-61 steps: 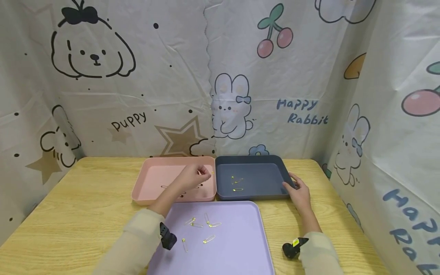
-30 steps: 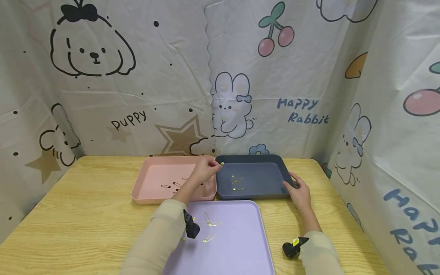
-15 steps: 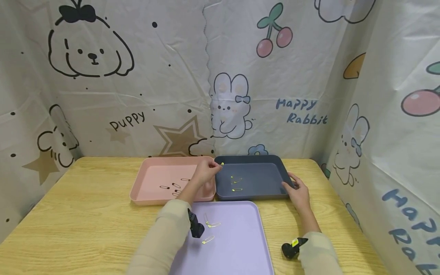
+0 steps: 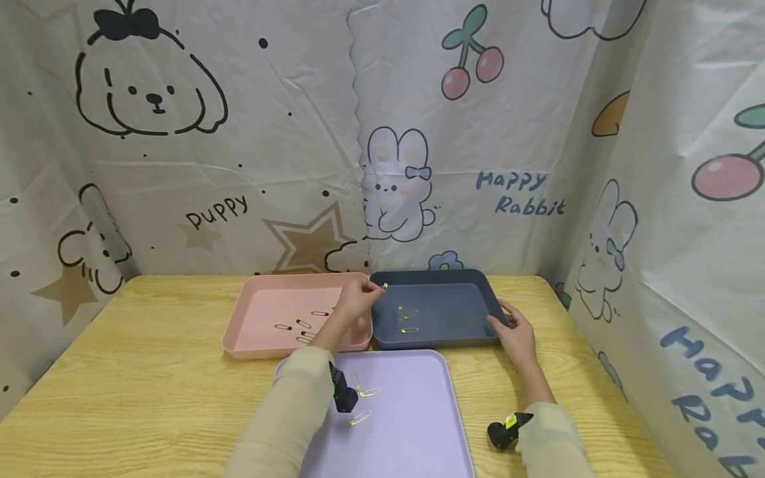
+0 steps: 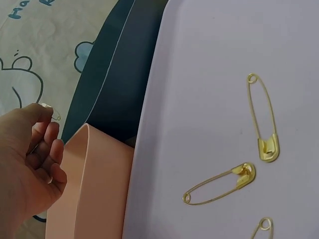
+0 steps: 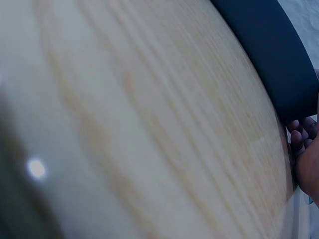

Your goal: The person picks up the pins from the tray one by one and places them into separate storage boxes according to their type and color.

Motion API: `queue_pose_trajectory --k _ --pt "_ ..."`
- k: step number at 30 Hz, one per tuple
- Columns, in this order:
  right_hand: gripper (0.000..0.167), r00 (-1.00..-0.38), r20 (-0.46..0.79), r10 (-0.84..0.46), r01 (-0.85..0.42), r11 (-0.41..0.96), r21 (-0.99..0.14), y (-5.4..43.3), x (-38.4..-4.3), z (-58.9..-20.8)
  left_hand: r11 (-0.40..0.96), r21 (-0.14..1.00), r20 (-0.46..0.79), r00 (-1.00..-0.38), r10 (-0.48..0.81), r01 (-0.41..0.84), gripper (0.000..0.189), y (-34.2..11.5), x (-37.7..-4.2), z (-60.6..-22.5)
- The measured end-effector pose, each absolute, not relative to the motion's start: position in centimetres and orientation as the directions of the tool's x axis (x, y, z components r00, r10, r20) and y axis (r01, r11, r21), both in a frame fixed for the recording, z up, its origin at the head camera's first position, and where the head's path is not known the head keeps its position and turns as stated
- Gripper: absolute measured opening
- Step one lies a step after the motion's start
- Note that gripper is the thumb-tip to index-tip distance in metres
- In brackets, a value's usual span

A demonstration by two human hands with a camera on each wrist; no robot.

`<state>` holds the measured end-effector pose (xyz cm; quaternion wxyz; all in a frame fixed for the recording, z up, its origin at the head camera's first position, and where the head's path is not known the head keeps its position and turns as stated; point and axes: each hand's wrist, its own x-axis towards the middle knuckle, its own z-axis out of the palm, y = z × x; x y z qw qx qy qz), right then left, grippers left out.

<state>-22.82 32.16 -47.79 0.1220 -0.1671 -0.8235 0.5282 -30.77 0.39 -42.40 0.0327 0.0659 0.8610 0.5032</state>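
My left hand (image 4: pixel 354 302) reaches across the pink tray (image 4: pixel 239 312) and pinches a gold safety pin (image 4: pixel 385 286) at the dark blue tray's upper left corner. In the left wrist view only a bit of that pin (image 5: pixel 57 116) sticks out past the fingertips. My right hand (image 4: pixel 517 337) grips the right wall of the dark blue tray (image 4: pixel 457 338), thumb over the rim. A few gold safety pins (image 4: pixel 410 330) lie in that tray. Several dark safety pins (image 4: pixel 303 324) lie in the pink one. Nearer me, gold safety pins (image 5: pixel 269 149) lie on the lilac tray (image 4: pixel 412 425).
Pink and dark blue trays stand side by side at the back of the wooden table (image 4: pixel 149 392), with the lilac tray in front. My left forearm covers part of the pink and lilac trays. A printed cloth (image 4: pixel 287 153) hangs behind and at the sides.
My left hand has moved right, from over the pink tray to the dark blue tray's left rim, and has stayed there for the last second. My right hand keeps its grip.
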Motion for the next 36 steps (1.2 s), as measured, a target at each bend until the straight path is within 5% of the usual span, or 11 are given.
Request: queue_pose_trajectory --k 36 --pt "0.053 -0.911 0.033 0.41 0.15 0.406 -0.902 32.18 -22.85 -47.89 0.592 0.802 0.036 -0.995 0.09 0.082 0.015 1.14 -30.88 -42.75"
